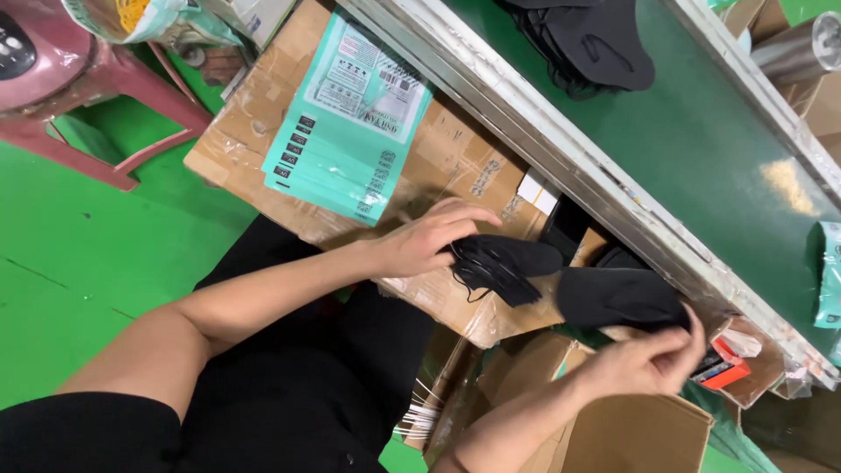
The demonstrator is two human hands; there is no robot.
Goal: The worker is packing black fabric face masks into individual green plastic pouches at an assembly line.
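Note:
My left hand (429,238) holds a small stack of black fabric face masks (504,264) with thin ear loops, resting on a cardboard box (438,166) on my lap. A little to the right, my right hand (644,361) pinches the edge of another black mask (618,298), just below the conveyor's metal rim. A fanned stack of teal and white flat pouches (346,131) lies on the same cardboard box, above my left hand.
A green conveyor belt (701,131) with a metal frame runs diagonally at the right, carrying a pile of black masks (587,39). Open cardboard boxes (631,429) sit below my right hand. A dark red plastic stool (79,96) stands on the green floor at the upper left.

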